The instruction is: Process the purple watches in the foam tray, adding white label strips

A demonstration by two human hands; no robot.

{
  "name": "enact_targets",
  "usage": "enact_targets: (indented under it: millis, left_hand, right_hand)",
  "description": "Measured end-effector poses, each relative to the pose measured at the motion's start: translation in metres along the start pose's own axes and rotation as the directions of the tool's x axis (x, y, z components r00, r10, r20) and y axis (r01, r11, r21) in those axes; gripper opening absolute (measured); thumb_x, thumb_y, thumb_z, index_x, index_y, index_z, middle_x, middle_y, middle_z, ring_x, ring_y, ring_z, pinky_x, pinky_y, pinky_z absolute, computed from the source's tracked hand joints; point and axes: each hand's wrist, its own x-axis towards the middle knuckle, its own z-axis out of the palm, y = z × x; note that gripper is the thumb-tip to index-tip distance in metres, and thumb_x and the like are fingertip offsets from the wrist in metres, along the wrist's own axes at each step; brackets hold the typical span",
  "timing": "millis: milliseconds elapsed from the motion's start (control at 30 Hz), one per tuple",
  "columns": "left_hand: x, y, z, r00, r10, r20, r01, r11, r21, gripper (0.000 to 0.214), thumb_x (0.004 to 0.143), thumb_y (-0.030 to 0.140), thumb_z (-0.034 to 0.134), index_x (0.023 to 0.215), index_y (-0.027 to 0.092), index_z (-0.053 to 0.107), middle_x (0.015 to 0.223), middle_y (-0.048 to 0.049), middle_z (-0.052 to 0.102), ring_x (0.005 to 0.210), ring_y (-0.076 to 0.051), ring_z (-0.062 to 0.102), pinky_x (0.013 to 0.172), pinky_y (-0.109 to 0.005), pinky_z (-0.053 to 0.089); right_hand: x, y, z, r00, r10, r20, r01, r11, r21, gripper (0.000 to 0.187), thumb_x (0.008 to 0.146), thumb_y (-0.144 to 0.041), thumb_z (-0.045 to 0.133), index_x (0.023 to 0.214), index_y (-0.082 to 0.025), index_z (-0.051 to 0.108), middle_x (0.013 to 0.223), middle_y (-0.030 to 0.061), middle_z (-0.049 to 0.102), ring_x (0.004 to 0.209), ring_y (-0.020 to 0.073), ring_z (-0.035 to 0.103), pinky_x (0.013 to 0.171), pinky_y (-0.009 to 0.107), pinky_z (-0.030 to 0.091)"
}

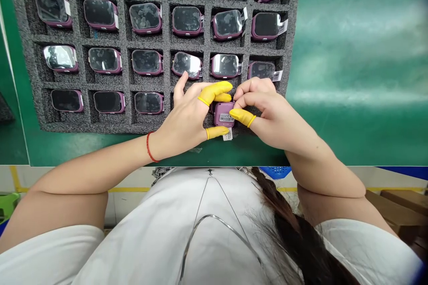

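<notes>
A purple watch [223, 107] is between the two hands, over the near edge of a grey foam tray [83, 124], towards its right side. Its back faces up, with a printed label [226, 117] on it; a white tag [228, 135] sticks out from its near end. Whether the watch touches the foam cannot be told.

The left hand [190, 116] is partly closed and has hold of the watch: thumb at the near end, two fingers at the far end, all three in yellow finger cots [216, 132]. A bare finger of this hand reaches out over the near edge of another watch's screen [187, 64]. The right hand [270, 109] is curled in, its cot-covered thumb on the right edge of the back and two bare fingers bent beside the far corner; whether these grip it cannot be told.

The tray lies on a green desk [351, 53]. More purple watches sit one to a compartment, screens up, many with white tags at their right ends. Three sit at the left of the nearest row; the hands hide part of that row's right side. A red bracelet [151, 147] circles the left wrist.
</notes>
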Motion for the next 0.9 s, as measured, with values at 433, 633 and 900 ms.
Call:
enact_targets:
  millis: [433,633,900]
  left_hand:
    - [0.0013,-0.0002,-0.0001,1.000,-0.026,0.008,0.026,0.999,0.022,0.060,0.077,0.046,0.076,0.126,0.029,0.047,0.120,-0.0047,0.062,0.124,-0.029,0.054,0.124,-0.063,0.009]
    - [0.0007,-0.0005,-0.0002,1.000,-0.010,-0.005,0.010,1.000,0.029,0.058,0.076,0.042,0.078,0.124,0.027,0.048,0.123,-0.0061,0.061,0.122,-0.029,0.056,0.123,-0.063,0.010]
    - [0.0016,-0.0008,-0.0002,1.000,-0.026,0.010,0.026,0.999,0.038,0.059,0.077,0.050,0.075,0.125,0.028,0.047,0.122,-0.0058,0.062,0.121,-0.028,0.056,0.123,-0.061,0.011]
  right_hand:
    - [-0.0010,0.0004,0.0012,1.000,-0.014,-0.011,0.014,0.999,-0.032,0.014,0.086,-0.022,0.057,0.073,-0.022,0.060,0.099,0.0050,0.061,0.099,0.0247,0.052,0.095,0.051,0.038]
    - [-0.0017,-0.0009,0.0011,1.000,-0.004,-0.008,0.004,1.000,-0.030,0.014,0.086,-0.022,0.057,0.072,-0.022,0.059,0.100,0.0055,0.061,0.101,0.0252,0.052,0.096,0.051,0.039]
    - [-0.0017,0.0005,0.0017,1.000,-0.020,-0.014,0.019,0.998,-0.052,0.013,0.086,-0.020,0.057,0.073,-0.023,0.059,0.099,0.0046,0.061,0.102,0.0253,0.052,0.095,0.051,0.038]
